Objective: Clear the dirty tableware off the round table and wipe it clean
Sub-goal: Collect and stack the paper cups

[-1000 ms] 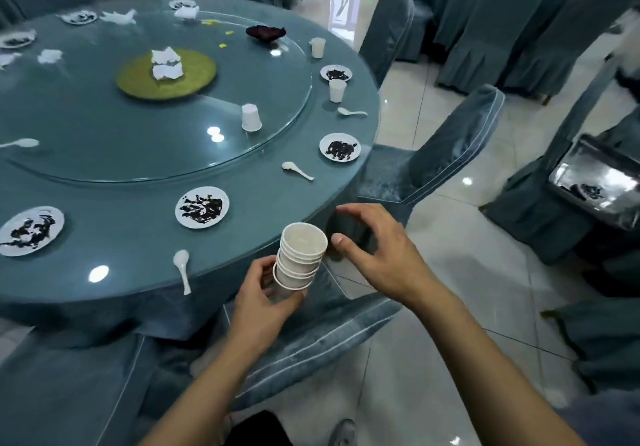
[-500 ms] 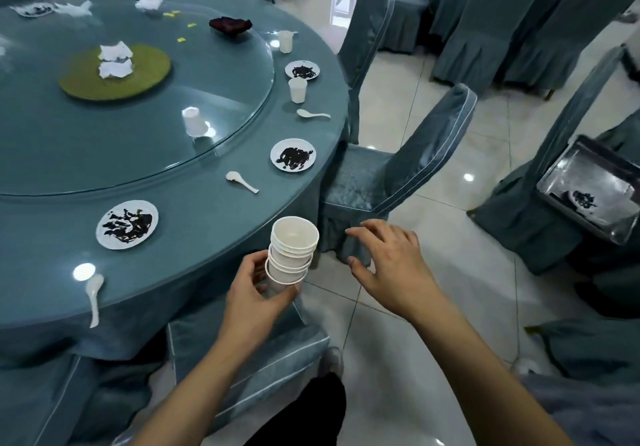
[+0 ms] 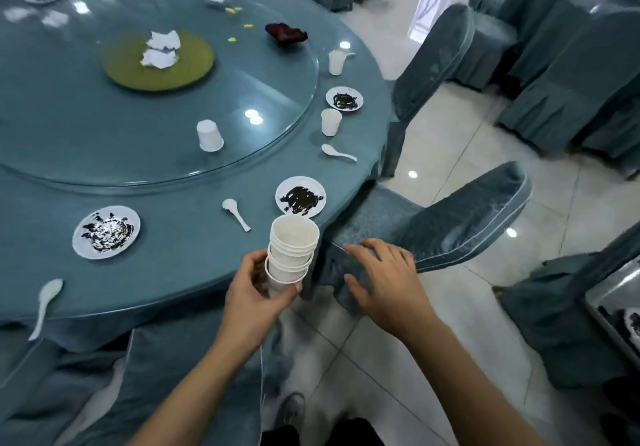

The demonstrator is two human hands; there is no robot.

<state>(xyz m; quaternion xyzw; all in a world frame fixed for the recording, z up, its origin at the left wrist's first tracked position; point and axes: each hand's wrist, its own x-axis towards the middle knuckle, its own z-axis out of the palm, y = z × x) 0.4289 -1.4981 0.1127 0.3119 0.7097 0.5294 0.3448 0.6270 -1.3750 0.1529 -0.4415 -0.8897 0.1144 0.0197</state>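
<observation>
My left hand grips a stack of white paper cups just off the near edge of the round table. My right hand hovers beside the stack with loose fingers, over the seat of a chair, holding nothing. On the teal cloth lie dirty white plates, white spoons and single cups. An upturned cup stands on the glass turntable.
A green mat with crumpled napkins, a dark red dish and yellow scraps sit on the turntable. More plates and napkins lie at the far rim. Covered chairs ring the table. A metal tray with a dirty plate is at the right edge.
I have moved right along the table's edge, so plates and cups on the right side are nearer. The cup stack stays in my left hand; my right hand has dropped slightly toward the chair.
</observation>
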